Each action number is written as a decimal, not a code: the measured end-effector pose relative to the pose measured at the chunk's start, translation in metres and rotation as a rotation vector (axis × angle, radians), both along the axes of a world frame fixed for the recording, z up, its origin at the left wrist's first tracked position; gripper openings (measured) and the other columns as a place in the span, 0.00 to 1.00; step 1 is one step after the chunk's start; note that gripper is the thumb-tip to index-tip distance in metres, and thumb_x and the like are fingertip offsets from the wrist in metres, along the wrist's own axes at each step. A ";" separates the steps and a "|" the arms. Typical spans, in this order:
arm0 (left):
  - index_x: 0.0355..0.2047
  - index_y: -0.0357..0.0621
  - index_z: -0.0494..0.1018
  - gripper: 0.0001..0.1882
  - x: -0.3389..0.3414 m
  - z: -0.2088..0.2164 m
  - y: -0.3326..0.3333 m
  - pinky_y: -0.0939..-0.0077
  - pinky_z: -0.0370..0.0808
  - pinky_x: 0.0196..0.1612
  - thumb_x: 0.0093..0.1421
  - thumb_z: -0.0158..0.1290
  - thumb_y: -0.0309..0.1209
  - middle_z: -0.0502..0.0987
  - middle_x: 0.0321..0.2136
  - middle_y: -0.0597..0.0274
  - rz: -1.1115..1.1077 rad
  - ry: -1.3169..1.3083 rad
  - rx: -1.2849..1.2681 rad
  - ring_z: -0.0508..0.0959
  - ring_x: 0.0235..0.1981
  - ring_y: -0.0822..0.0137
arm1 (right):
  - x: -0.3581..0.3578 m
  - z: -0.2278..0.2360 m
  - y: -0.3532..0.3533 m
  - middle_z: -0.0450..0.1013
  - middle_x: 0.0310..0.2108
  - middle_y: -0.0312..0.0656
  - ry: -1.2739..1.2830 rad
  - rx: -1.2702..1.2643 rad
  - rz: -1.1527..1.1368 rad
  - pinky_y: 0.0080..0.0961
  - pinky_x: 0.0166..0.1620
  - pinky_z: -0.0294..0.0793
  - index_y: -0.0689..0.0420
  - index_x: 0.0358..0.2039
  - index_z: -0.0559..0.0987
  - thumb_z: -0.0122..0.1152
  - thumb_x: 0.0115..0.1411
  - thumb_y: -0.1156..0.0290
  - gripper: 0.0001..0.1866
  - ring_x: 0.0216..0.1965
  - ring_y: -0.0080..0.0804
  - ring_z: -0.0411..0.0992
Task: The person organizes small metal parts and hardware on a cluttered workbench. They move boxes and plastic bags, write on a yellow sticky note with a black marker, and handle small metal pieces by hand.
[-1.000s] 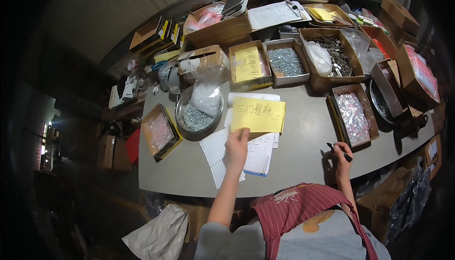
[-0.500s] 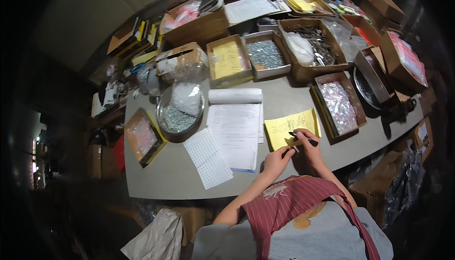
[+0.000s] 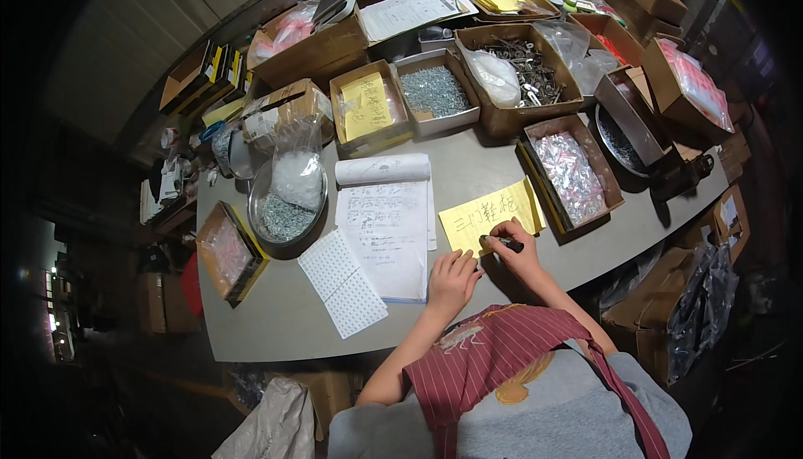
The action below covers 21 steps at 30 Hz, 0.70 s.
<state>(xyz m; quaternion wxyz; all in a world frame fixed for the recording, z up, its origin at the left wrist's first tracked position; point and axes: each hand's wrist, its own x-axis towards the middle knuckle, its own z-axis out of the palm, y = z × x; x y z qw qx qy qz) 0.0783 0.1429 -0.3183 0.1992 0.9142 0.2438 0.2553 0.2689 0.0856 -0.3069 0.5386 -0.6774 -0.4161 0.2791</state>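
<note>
Yellow paper sheet (image 3: 489,215) is lying beside the notepad (image 3: 387,229), right hand (image 3: 514,246) fingers pinching a black marker (image 3: 502,243), left hand (image 3: 452,279) fingers pressing together flat on the desk (image 3: 276,317).

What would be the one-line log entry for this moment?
right hand: grip on black marker, tip on yellow sheet | left hand: flat on table beside notepad

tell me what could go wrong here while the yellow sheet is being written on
1. The yellow sheet is loose on the table; the left hand rests beside it, apparently not on it, so it may slide under the marker in the right hand.
2. The writing sits right under the right hand, so fresh ink could smear.
3. The sheet's far edge meets the box of small clear packets, so a slipped stroke might mark the box.
</note>
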 end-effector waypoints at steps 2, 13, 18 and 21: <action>0.39 0.41 0.78 0.14 -0.001 -0.003 0.000 0.59 0.70 0.54 0.55 0.63 0.33 0.80 0.45 0.59 0.013 -0.017 -0.007 0.75 0.50 0.56 | 0.000 0.003 0.000 0.75 0.23 0.35 -0.027 0.006 0.006 0.44 0.68 0.53 0.58 0.26 0.78 0.68 0.56 0.67 0.09 0.28 0.27 0.72; 0.38 0.39 0.77 0.12 0.001 -0.004 0.000 0.54 0.70 0.48 0.58 0.61 0.33 0.79 0.44 0.51 0.009 -0.142 0.001 0.76 0.47 0.48 | -0.003 0.004 -0.001 0.76 0.24 0.35 -0.119 0.001 0.017 0.49 0.70 0.47 0.57 0.26 0.78 0.68 0.56 0.66 0.09 0.31 0.31 0.73; 0.39 0.39 0.77 0.12 0.001 -0.009 0.000 0.54 0.71 0.49 0.57 0.61 0.32 0.80 0.43 0.52 0.019 -0.089 -0.053 0.77 0.47 0.49 | 0.011 -0.003 -0.004 0.74 0.23 0.35 -0.173 0.032 0.113 0.50 0.70 0.48 0.57 0.24 0.77 0.67 0.53 0.69 0.08 0.30 0.31 0.72; 0.38 0.39 0.77 0.12 0.002 -0.011 0.000 0.55 0.71 0.49 0.56 0.62 0.32 0.79 0.42 0.52 0.022 -0.114 -0.012 0.77 0.47 0.49 | 0.009 -0.005 -0.005 0.74 0.22 0.34 -0.125 0.046 0.054 0.51 0.70 0.49 0.58 0.23 0.77 0.66 0.54 0.69 0.08 0.28 0.29 0.71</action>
